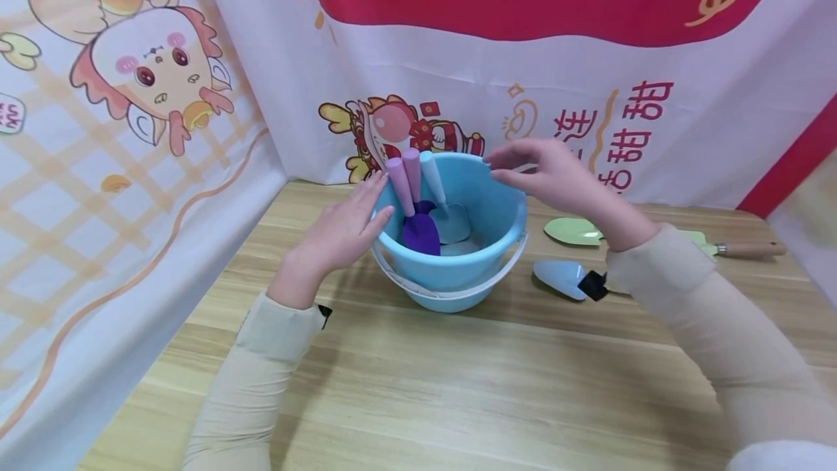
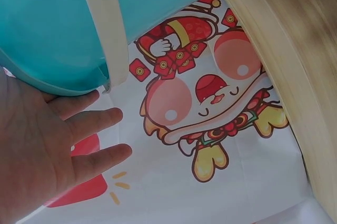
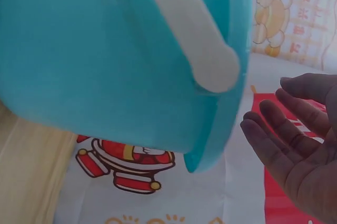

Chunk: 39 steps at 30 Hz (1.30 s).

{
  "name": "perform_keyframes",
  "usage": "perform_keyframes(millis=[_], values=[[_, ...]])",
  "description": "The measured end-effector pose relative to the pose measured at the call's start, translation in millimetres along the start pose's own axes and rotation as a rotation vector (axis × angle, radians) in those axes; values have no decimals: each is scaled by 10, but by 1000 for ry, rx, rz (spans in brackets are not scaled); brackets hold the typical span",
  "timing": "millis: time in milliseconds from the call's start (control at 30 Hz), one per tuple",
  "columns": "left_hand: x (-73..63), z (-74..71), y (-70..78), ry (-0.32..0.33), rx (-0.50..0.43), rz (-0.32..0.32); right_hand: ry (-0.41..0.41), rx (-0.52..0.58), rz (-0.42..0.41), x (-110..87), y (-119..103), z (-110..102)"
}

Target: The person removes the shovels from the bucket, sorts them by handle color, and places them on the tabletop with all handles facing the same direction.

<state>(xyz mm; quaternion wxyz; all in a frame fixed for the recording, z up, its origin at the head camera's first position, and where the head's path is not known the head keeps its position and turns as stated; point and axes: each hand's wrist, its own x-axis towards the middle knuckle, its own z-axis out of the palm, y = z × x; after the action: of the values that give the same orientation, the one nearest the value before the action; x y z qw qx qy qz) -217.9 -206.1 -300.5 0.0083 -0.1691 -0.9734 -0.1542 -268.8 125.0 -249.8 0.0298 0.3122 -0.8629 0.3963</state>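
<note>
A light blue bucket [image 1: 438, 275] with a white handle [image 1: 405, 283] hanging down its front stands upright on the table. Inside it lean two trowels with pink handles, the nearer one with a purple blade [image 1: 421, 235], and a blue trowel [image 1: 451, 224]. My left hand [image 1: 349, 227] is at the bucket's left rim, fingers extended; in the left wrist view the fingers spread just past the rim. Over the right rim hovers my right hand [image 1: 546, 173], fingers loosely bent and holding nothing. The right wrist view shows a gap between those fingers and the bucket.
Right of the bucket lie a green trowel blade [image 1: 572, 231], a blue trowel [image 1: 562, 278] and a wooden handle [image 1: 752, 248] joined to a green piece. My right sleeve hides part of them. Printed cloth [image 1: 523, 64] hangs behind and at the left of the table [image 1: 458, 384].
</note>
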Motion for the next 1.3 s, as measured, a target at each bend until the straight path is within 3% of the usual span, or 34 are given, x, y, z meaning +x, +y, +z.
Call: perform_keyframes(millis=[433,600,767,900,1300], values=[[8,-5,-26,5,-8,-2,-88,-2,-77,407,53,258],[11,-4,-36,6,-7,4,-171,-50,-115,525,56,326],[12,-5,-29,11,-15,10,-228,-129,-161,605,42,372],[11,-7,-36,18,-22,5,-245,-154,-152,652,17,411],[-15,-26,-79,15,-19,18,-319,-164,-163,776,-11,562]])
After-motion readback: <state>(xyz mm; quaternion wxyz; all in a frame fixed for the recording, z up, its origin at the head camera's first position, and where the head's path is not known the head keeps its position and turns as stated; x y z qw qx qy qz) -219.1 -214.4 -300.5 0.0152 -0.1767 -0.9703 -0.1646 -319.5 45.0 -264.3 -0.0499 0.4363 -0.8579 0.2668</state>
